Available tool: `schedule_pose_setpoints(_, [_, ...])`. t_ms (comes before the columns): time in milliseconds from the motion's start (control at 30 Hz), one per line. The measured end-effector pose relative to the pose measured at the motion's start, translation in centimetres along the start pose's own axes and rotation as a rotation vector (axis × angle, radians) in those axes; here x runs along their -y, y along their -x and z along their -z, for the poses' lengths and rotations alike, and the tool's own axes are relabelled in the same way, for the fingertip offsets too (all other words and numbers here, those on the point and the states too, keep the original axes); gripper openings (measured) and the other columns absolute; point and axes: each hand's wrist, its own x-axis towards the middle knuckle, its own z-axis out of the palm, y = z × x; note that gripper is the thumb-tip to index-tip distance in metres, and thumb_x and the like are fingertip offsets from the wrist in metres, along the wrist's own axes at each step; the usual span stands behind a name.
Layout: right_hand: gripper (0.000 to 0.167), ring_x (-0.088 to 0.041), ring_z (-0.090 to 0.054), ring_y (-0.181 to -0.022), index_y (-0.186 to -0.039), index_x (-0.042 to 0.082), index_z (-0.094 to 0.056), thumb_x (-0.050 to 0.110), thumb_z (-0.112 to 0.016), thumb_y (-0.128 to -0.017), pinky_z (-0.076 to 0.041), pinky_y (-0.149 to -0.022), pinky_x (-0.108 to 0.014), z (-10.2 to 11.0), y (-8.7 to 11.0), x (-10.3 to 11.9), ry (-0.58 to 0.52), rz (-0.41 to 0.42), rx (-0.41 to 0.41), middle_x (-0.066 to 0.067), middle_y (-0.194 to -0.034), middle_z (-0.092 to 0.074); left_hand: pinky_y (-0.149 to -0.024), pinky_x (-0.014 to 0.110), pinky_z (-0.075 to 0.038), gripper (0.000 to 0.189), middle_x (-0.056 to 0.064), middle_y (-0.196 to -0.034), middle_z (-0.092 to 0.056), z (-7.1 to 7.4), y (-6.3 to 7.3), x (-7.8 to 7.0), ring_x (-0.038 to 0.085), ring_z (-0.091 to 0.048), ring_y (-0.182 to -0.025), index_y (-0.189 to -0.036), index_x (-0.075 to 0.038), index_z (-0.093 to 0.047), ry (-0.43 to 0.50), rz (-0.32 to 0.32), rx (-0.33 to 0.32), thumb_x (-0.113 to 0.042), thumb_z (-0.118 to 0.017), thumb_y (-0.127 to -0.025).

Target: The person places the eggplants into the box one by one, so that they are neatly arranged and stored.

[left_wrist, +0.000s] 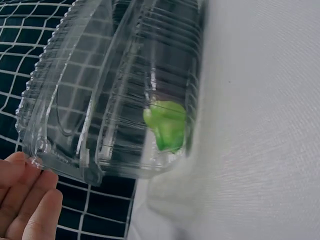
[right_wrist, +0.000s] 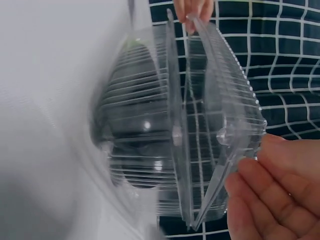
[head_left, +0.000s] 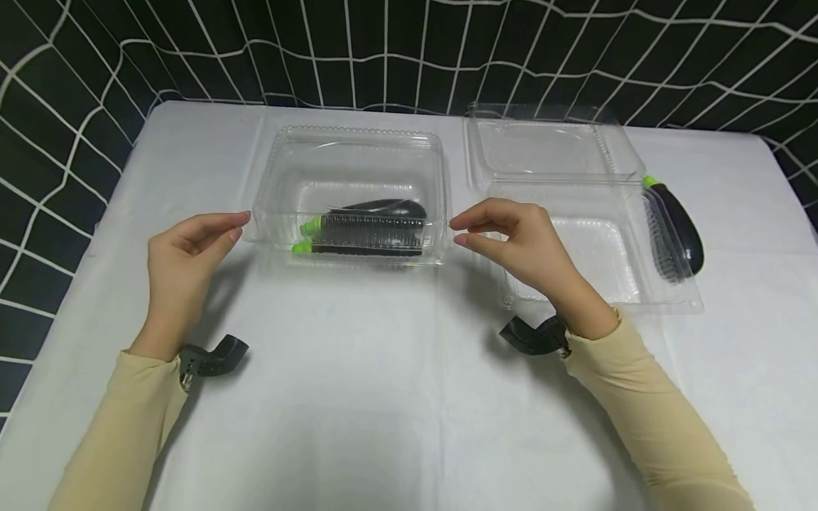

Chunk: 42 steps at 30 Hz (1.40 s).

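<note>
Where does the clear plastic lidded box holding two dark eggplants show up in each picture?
Head view: the clear plastic lidded box just left of centre, towards the top.
Left wrist view: box upper left, cut off on top.
Right wrist view: box, middle.
Shared landmark: dark backdrop with white grid lines.

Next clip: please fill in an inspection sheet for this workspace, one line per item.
Surface: white cloth, lightly creased.
Job's things: a clear container holding two eggplants, its lid partly open; to its right, a second clear container, open, with a third eggplant outside by its right wall.
Clutter: nothing seen.
Grippers: left hand holds the lid's left end, right hand its right end; a black mount sits at each wrist.
Cables: nothing seen.
Surroundings: dark backdrop with white grid lines, behind and to both sides.
</note>
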Motion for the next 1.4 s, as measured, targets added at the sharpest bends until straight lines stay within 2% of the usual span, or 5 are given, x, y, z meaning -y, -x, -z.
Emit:
schedule_pose_setpoints(467, [0.01, -0.01, -0.064, -0.082, -0.093, 0.005, -0.074, 0.004, -0.071, -0.083, -0.05, -0.079, -0.024, -0.9, 0.4, -0.7, 0.133, 0.054, 0.016, -0.003, -0.089, -0.071, -0.082, 0.018, -0.05, 0.019, 0.006, -0.1, -0.071, 0.1, -0.1, 0.8, 0.009, -0.066, -0.093, -0.102, 0.003, -0.071, -0.17, 0.012, 0.032, 0.003, -0.068, -0.083])
schedule_pose_setpoints(667, [0.011, -0.004, -0.063, -0.08, -0.092, 0.006, -0.074, 0.003, -0.071, -0.082, -0.05, -0.079, -0.022, -0.8, 0.6, -0.9, 0.151, 0.067, 0.002, -0.002, -0.088, -0.071, -0.077, 0.015, -0.05, 0.032, -0.001, -0.096, -0.07, 0.1, -0.6, 1.2, 0.001, -0.065, -0.086, -0.112, 0.006, -0.065, -0.344, 0.141, 0.12, -0.013, -0.068, -0.087])
schedule_pose_setpoints(1000, [0.011, -0.008, -0.064, -0.083, -0.093, 0.007, -0.074, 0.004, -0.07, -0.083, -0.049, -0.081, -0.025, -1.2, 0.6, -0.9, 0.173, 0.072, 0.02, -0.001, -0.09, -0.071, -0.075, 0.026, -0.055, 0.019, 0.003, -0.083, -0.07, 0.9, -0.2, 1.6, 0.013, -0.069, -0.078, -0.103, 0.013, -0.058, 0.034, 0.462, 0.243, -0.002, -0.06, -0.091])
schedule_pose_setpoints(1200, [0.01, -0.017, -0.066, -0.085, -0.092, 0.005, -0.074, 0.004, -0.071, -0.083, -0.049, -0.081, -0.031, -1.7, 0.1, -1.0, 0.176, 0.081, 0.017, -0.003, -0.09, -0.071, -0.076, 0.027, -0.054, 0.005, 0.006, -0.084, -0.069, 1.3, -0.2, 1.6, 0.014, -0.069, -0.077, -0.092, 0.004, -0.063, 0.119, 0.517, 0.233, 0.001, -0.06, -0.09])
schedule_pose_setpoints(1400, [0.011, -0.016, -0.066, -0.085, -0.092, 0.005, -0.074, 0.002, -0.071, -0.082, -0.05, -0.081, -0.029, -1.7, -0.1, -1.2, 0.165, 0.102, 0.014, -0.003, -0.09, -0.071, -0.078, 0.027, -0.054, 0.012, 0.007, -0.085, -0.068, 1.1, -0.2, 1.7, 0.015, -0.068, -0.078, -0.098, 0.01, -0.057, 0.136, 0.532, 0.234, 0.002, -0.057, -0.091])
